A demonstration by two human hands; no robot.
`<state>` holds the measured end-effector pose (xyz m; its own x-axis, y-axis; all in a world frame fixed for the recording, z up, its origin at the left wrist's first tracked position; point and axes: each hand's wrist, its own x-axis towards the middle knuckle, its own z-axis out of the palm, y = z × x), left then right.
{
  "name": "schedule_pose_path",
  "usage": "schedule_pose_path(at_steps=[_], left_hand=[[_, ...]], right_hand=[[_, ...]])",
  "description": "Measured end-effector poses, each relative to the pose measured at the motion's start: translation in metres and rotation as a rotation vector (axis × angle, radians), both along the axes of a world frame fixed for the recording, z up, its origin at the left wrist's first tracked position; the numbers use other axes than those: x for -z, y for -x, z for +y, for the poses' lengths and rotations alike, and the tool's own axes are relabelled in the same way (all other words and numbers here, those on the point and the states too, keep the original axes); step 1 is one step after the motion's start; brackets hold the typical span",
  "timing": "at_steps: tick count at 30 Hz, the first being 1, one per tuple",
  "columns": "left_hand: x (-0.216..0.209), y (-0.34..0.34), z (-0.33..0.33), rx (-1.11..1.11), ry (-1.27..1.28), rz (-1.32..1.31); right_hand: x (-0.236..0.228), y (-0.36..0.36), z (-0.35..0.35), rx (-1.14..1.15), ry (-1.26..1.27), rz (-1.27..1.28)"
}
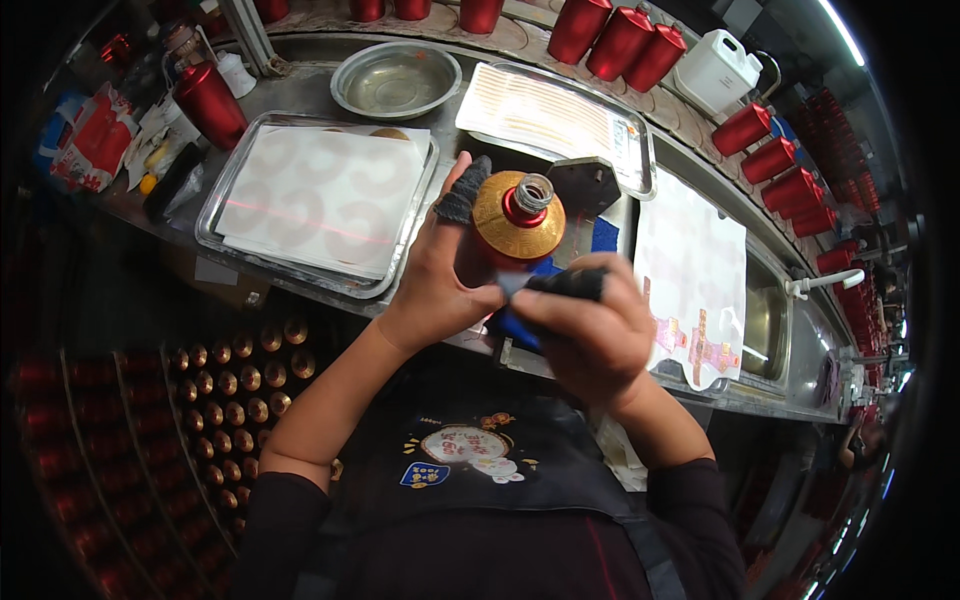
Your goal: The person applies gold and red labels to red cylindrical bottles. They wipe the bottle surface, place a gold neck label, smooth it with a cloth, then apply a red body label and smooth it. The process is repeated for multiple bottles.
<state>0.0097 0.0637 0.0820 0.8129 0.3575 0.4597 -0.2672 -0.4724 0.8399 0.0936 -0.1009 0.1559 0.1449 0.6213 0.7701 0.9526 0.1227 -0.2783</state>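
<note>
A red bottle [487, 245] with a gold shoulder and a bare clear glass neck stands tilted in front of me. My left hand [432, 280] is wrapped round its left side, with dark cloth covering a fingertip. Close against the bottle's lower right side is my right hand [595, 325], closed and slightly blurred. A dark covering shows on its index finger, and a small greyish piece is at its fingertips, too smeared to name. Behind the bottle sits a dark angular block [585, 187], with a blue pad [605, 235] beside it.
On the left, a metal tray [212, 215] bears white sheets with round shapes. A metal bowl [395, 82] stands behind it. Another tray [640, 150] holds a striped sheet. To the right lie a decal sheet [690, 270] and a sink [768, 318]. Red bottles [625, 45] line the back ledge.
</note>
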Motion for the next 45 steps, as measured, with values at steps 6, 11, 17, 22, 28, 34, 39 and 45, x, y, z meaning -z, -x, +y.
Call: schedule_pose_path(at_steps=[6, 11, 17, 22, 28, 34, 39, 45], left_hand=[[-0.003, -0.015, -0.007, 0.007, 0.136, -0.008], [-0.009, -0.017, 0.012, 0.171, 0.207, 0.047], [-0.018, -0.02, 0.038, 0.416, 0.257, 0.223], [-0.026, -0.023, 0.049, 0.552, 0.482, 0.395], [-0.03, -0.008, 0.014, 0.248, 0.304, 0.196], [-0.018, -0.01, 0.027, 0.405, 0.277, 0.238], [-0.012, -0.008, 0.029, 0.368, 0.422, 0.244], [-0.012, -0.008, 0.034, 0.436, 0.318, 0.327]], right_hand=[[-0.002, -0.009, -0.012, -0.082, 0.071, 0.585], [0.003, -0.046, -0.003, 0.2, 0.118, 0.986], [0.02, -0.08, 0.019, 0.06, 0.117, 0.923], [0.003, -0.082, 0.036, 0.114, 0.116, 0.976], [-0.014, -0.052, 0.013, 0.175, 0.104, 1.06], [0.004, -0.087, 0.028, 0.062, 0.237, 0.974], [-0.016, -0.108, 0.066, -0.31, 0.462, 1.078], [-0.023, -0.113, 0.081, -0.373, 0.575, 1.057]])
